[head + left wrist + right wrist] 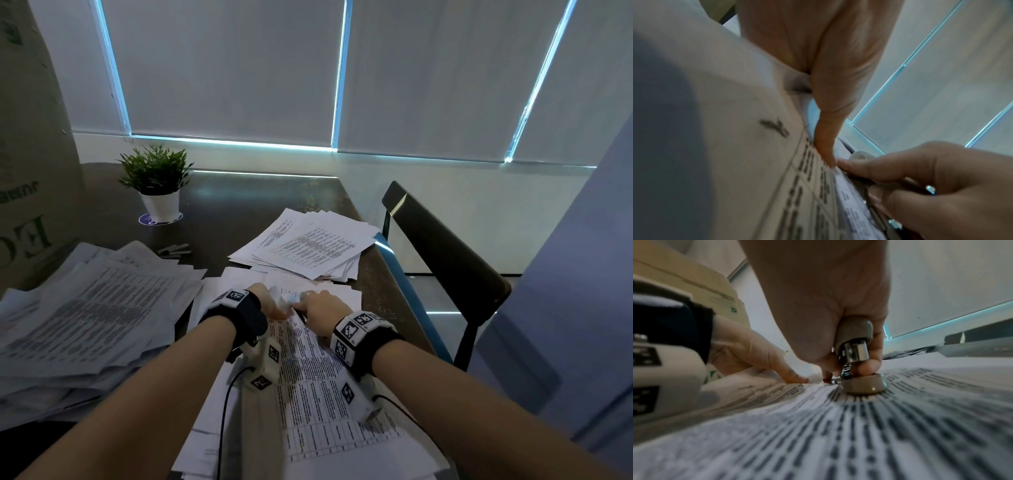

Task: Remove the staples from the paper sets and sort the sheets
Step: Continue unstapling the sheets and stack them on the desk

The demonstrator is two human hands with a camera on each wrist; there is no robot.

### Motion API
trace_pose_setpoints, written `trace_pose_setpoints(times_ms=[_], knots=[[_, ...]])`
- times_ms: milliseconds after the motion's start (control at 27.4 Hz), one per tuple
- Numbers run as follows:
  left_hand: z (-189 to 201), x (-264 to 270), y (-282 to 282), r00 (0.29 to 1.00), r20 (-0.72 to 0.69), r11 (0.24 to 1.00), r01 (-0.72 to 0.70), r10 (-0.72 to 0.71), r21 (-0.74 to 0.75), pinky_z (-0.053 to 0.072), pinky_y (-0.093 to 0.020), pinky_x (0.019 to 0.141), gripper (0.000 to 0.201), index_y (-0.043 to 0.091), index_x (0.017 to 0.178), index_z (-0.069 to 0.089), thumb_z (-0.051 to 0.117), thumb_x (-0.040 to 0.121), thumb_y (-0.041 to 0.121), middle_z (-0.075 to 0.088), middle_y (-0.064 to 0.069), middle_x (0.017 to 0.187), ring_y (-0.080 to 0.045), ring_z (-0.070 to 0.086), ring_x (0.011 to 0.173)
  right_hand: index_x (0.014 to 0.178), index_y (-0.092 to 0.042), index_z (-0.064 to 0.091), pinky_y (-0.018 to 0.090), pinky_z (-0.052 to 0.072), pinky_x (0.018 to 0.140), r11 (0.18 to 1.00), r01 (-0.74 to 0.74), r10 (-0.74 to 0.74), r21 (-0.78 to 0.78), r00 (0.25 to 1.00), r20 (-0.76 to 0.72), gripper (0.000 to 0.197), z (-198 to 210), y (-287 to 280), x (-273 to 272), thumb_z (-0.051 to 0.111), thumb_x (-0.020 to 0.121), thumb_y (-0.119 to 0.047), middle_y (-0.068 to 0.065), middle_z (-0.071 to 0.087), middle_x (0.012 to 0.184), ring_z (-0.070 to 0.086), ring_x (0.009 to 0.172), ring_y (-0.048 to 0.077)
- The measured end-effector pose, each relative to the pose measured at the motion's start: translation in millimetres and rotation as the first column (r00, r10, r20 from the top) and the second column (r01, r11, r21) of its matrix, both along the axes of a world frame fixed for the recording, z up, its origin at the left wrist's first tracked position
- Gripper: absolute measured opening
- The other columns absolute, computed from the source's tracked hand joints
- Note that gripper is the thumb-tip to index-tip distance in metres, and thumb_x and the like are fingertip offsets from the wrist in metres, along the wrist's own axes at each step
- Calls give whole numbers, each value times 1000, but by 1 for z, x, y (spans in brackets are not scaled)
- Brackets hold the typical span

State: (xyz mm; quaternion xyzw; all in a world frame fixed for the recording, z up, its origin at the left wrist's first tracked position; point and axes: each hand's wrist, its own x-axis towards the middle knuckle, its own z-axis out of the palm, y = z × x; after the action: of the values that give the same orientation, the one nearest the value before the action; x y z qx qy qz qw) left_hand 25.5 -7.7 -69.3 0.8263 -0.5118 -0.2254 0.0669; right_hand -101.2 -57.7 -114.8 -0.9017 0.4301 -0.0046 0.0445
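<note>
A stapled paper set [308,377] printed with tables lies in front of me on other sheets. My left hand [274,306] is at its far corner and pinches turned-back sheets [725,97] between thumb [826,142] and fingers. My right hand [320,308] grips a staple remover [857,353] with grey pads and chrome jaws. Its lower pad rests on the top sheet [838,434], and its jaws point at the corner beside the left thumb [795,377]. The staple itself is hidden. In the left wrist view the remover [860,155] shows behind the right fingers [869,168].
A fanned stack of loose sheets [308,243] lies at the far right, and a big untidy paper pile [85,308] at the left. Staple strips [174,250], a potted plant [156,185] and a cardboard box [27,137] stand behind. A chair [445,246] is right of the table.
</note>
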Motion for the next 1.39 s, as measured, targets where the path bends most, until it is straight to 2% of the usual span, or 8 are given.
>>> trace_pose_setpoints(times_ms=[329,548,731,877,951,1097,1280,1389], knots=[[-19,21,-6,989,-120,996,-84,83,-2,51,-34,88,59,5,108,60,83,68,42,65,-7,100,-24,62,96,129,-14,59,36,46,92,983,-32,22,182,998,52,32,14,-9,-10,41,103,-18,11,61,123,58,112,28],[-21,18,-9,984,-164,997,-72,71,-4,51,-38,92,43,6,97,61,78,74,38,67,-9,101,-27,63,97,136,-14,58,22,49,45,758,-12,-382,652,802,459,37,17,-21,-41,45,102,-6,2,57,83,51,55,13],[-27,26,-8,977,-199,996,-86,78,-31,50,-36,90,40,9,84,54,80,74,38,62,-4,89,-26,62,97,143,-19,51,13,49,48,814,47,-296,579,891,344,44,24,-23,-48,40,103,-4,-1,51,113,58,70,5],[-16,36,1,955,-292,998,-45,56,45,47,-39,97,31,3,104,61,75,80,16,63,-8,106,-32,59,110,145,-19,48,32,47,93,890,192,-265,413,956,125,45,44,-19,-75,38,102,-8,9,55,134,57,114,28],[-10,40,4,982,-186,999,-31,33,13,45,-37,98,41,-3,124,53,65,86,4,56,-15,126,-33,52,121,148,-20,43,34,40,104,932,261,-249,250,965,-81,47,51,-17,-95,35,103,-9,12,47,145,49,129,30],[-3,47,7,1000,25,991,1,2,-131,42,-36,97,43,-3,136,43,49,94,2,49,-22,137,-33,48,125,143,-19,49,33,41,101,916,353,-305,190,922,-240,41,39,-16,-126,36,104,-21,9,51,141,52,125,24],[7,53,3,1000,2,937,-9,10,-349,39,-38,97,31,-7,122,55,38,100,7,55,-23,130,-35,52,119,150,-26,40,37,35,112,896,373,-298,243,908,-293,49,23,2,-137,39,102,-13,4,39,152,41,137,27],[13,48,2,991,-127,879,-95,39,-468,40,-38,94,36,-5,121,58,34,102,13,57,-24,125,-37,53,115,134,-21,60,34,46,103,896,399,-375,192,915,-152,36,23,-4,-134,47,101,-24,3,57,138,57,120,23]])
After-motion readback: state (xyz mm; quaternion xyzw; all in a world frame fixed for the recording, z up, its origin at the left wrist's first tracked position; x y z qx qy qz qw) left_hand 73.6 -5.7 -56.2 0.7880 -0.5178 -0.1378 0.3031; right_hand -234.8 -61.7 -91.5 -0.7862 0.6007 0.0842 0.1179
